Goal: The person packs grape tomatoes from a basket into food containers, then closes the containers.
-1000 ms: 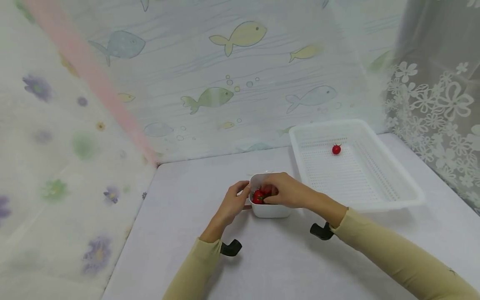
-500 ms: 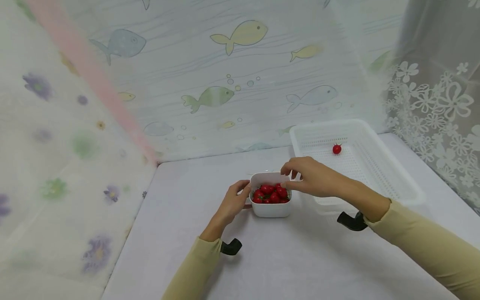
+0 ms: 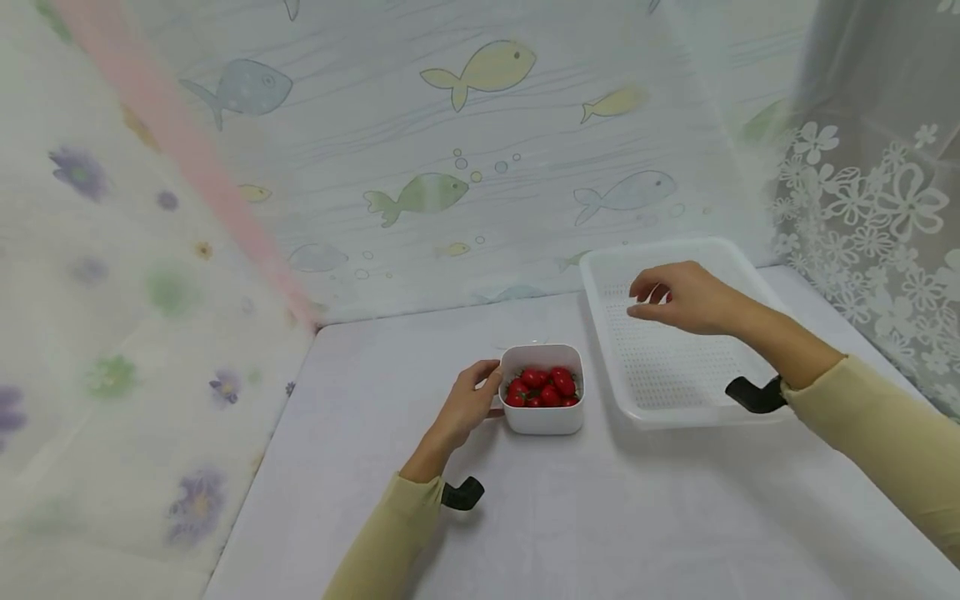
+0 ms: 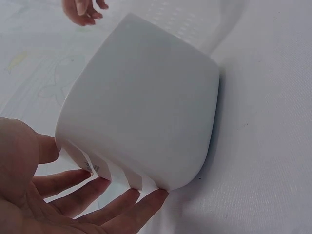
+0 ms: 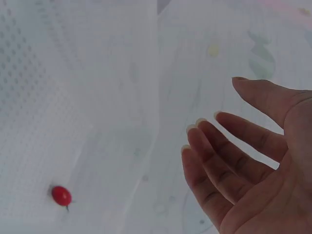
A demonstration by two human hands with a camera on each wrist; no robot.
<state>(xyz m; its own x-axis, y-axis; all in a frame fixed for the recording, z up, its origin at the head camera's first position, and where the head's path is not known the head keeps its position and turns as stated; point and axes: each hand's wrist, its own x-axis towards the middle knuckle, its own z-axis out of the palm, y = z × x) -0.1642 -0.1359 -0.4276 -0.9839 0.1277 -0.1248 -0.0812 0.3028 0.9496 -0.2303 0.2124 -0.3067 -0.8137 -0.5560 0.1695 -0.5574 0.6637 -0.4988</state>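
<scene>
A small white bowl full of cherry tomatoes stands mid-table. My left hand rests against its left wall; in the left wrist view the fingers lie nearly straight along the bowl. My right hand hovers over the white perforated tray, fingers spread and empty. The right wrist view shows that hand open above the tray, where one cherry tomato lies. In the head view the hand hides that tomato.
The table has a white cloth. A fish-print curtain closes the back, a floral one the left, and lace the right. Black wrist mounts sit on both sleeves.
My right hand has left the bowl and moved right and back over the tray, opening its fingers. The left hand and bowl have stayed put.
</scene>
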